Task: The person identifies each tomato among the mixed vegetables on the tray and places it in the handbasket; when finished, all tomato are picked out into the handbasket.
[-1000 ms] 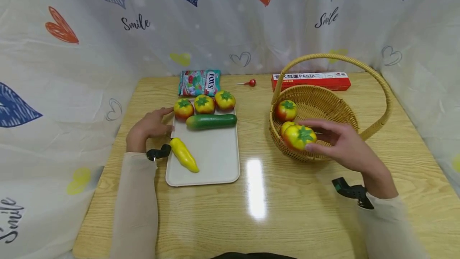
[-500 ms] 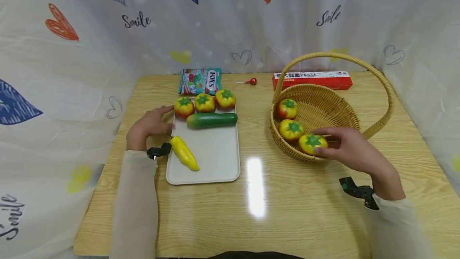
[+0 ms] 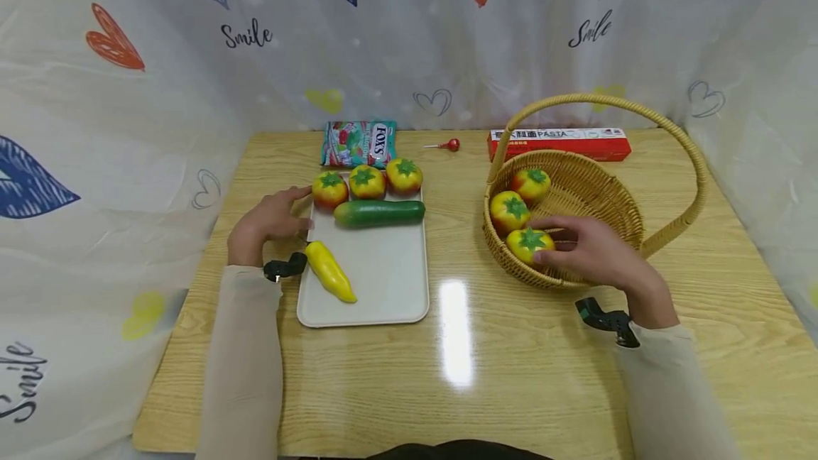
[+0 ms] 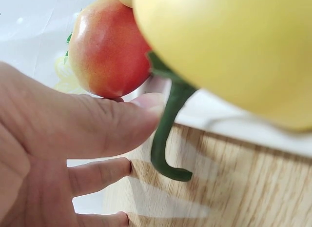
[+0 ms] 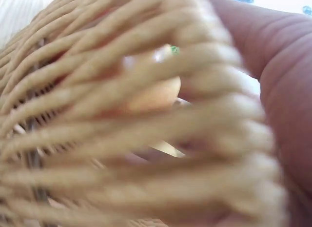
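In the head view my left hand (image 3: pixel 271 218) rests at the left edge of a white tray (image 3: pixel 390 275), its fingers fairly straight. Close to that thumb are a red-yellow tomato (image 3: pixel 329 192) and the green stem of a yellow pepper (image 3: pixel 329 272); the left wrist view shows the thumb (image 4: pixel 112 127) by the tray's rim. A green cucumber (image 3: pixel 380 214) lies across the tray below a row of tomatoes. My right hand (image 3: pixel 597 254) holds a tomato (image 3: pixel 529 244) inside a wicker basket (image 3: pixel 616 215), beside two more. Basket weave (image 5: pixel 122 114) hides most of it in the right wrist view.
Behind the tray lies a Fox's candy bag (image 3: pixel 358 143), with a lollipop (image 3: pixel 452 145) to its right. A red pasta box (image 3: pixel 562 144) lies behind the basket. The basket's tall handle (image 3: pixel 699 183) arches above it. Patterned curtain surrounds the table's back and sides.
My right hand first lowered the tomato into the basket, then moved left with it. The two other tomatoes shifted toward the back. My left hand has stayed by the tray.
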Action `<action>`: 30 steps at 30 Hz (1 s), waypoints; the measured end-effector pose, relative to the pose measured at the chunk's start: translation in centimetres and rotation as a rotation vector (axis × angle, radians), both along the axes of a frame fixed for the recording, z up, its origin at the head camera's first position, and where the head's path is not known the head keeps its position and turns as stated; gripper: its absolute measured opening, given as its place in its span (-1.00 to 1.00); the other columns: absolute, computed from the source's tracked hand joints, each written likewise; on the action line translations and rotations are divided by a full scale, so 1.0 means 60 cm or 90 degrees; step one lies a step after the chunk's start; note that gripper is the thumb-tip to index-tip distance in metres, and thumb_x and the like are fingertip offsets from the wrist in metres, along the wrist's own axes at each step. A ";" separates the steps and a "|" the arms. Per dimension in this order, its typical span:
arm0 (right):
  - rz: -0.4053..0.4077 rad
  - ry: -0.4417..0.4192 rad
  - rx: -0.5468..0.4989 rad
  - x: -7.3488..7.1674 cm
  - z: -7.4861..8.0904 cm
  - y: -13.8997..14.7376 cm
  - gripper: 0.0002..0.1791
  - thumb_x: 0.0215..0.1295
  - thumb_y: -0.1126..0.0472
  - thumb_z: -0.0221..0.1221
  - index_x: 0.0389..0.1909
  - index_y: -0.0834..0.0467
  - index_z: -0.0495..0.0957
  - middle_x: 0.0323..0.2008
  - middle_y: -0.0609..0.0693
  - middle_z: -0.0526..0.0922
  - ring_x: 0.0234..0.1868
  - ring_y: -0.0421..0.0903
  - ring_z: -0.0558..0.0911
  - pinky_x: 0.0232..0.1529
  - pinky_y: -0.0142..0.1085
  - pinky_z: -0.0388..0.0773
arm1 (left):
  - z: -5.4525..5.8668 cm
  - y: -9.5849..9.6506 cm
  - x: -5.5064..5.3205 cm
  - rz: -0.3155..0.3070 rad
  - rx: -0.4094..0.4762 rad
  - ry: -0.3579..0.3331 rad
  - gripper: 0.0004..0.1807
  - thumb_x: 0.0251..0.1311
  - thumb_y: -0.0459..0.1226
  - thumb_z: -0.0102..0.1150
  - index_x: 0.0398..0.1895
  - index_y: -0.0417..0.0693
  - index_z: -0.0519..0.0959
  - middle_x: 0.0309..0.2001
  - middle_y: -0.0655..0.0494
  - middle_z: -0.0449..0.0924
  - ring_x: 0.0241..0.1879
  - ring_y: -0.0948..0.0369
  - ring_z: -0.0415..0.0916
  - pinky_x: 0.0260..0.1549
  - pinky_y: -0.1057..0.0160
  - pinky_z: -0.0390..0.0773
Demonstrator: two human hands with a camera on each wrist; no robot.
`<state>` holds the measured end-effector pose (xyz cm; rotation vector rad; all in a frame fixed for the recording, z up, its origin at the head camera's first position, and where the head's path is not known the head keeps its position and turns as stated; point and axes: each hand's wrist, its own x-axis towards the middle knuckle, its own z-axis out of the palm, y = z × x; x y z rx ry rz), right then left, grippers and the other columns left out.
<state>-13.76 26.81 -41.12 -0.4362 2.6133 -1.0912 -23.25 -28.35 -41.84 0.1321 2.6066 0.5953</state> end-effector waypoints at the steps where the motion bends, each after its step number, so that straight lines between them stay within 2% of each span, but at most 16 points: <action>1: -0.001 -0.002 -0.006 -0.003 -0.003 -0.002 -0.45 0.44 0.07 0.47 0.39 0.05 0.66 0.34 0.21 0.68 0.23 0.25 0.79 0.19 -0.02 0.80 | -0.001 0.000 -0.001 0.001 0.000 0.000 -0.12 0.52 -0.14 0.27 0.78 -0.08 0.11 0.74 -0.41 -0.05 0.70 -0.48 -0.13 0.61 -0.54 0.01; 8: -0.013 0.011 -0.010 -0.015 -0.015 -0.011 -0.37 0.39 0.02 0.51 0.43 0.07 0.64 0.38 0.25 0.65 0.22 0.24 0.80 0.19 0.05 0.79 | -0.004 0.001 -0.003 0.004 0.001 -0.005 -0.11 0.52 -0.14 0.27 0.78 -0.07 0.11 0.75 -0.41 -0.05 0.70 -0.47 -0.12 0.61 -0.55 0.02; 12: -0.009 0.015 -0.006 -0.011 -0.012 -0.006 -0.31 0.35 0.09 0.54 0.45 0.16 0.59 0.37 0.32 0.65 0.20 0.29 0.80 0.16 0.07 0.79 | -0.004 0.001 -0.004 0.003 0.000 -0.005 -0.10 0.51 -0.13 0.29 0.78 -0.07 0.11 0.74 -0.42 -0.03 0.69 -0.49 -0.12 0.59 -0.57 0.02; 19: -0.014 0.020 0.009 -0.012 -0.009 -0.010 -0.32 0.37 0.08 0.53 0.44 0.17 0.60 0.32 0.29 0.70 0.16 0.23 0.82 0.14 0.00 0.82 | -0.006 0.001 -0.003 0.011 -0.005 -0.003 -0.12 0.51 -0.13 0.27 0.79 -0.04 0.11 0.74 -0.41 -0.04 0.69 -0.49 -0.12 0.58 -0.59 0.02; 23: -0.017 0.028 0.026 -0.013 0.000 -0.014 -0.32 0.38 0.03 0.52 0.46 0.13 0.60 0.32 0.31 0.70 0.16 0.23 0.82 0.15 0.10 0.80 | -0.008 0.000 -0.003 0.005 -0.002 -0.002 -0.12 0.52 -0.13 0.26 0.78 -0.07 0.11 0.74 -0.42 -0.04 0.69 -0.49 -0.13 0.60 -0.57 0.00; 27: -0.032 0.077 0.046 -0.015 0.026 -0.021 -0.31 0.37 -0.03 0.52 0.45 0.10 0.61 0.29 0.26 0.74 0.21 0.25 0.79 0.21 0.22 0.73 | -0.005 0.002 -0.002 0.004 -0.001 -0.006 -0.12 0.52 -0.13 0.26 0.79 -0.07 0.11 0.74 -0.41 -0.05 0.70 -0.48 -0.13 0.60 -0.57 0.00; 30: -0.032 0.140 0.017 -0.026 0.044 -0.044 -0.34 0.33 -0.02 0.55 0.41 0.07 0.66 0.25 0.15 0.78 0.25 0.19 0.78 0.26 0.13 0.72 | -0.001 0.003 -0.002 0.005 -0.007 -0.006 -0.12 0.52 -0.13 0.26 0.79 -0.07 0.11 0.74 -0.42 -0.05 0.70 -0.49 -0.12 0.60 -0.56 0.01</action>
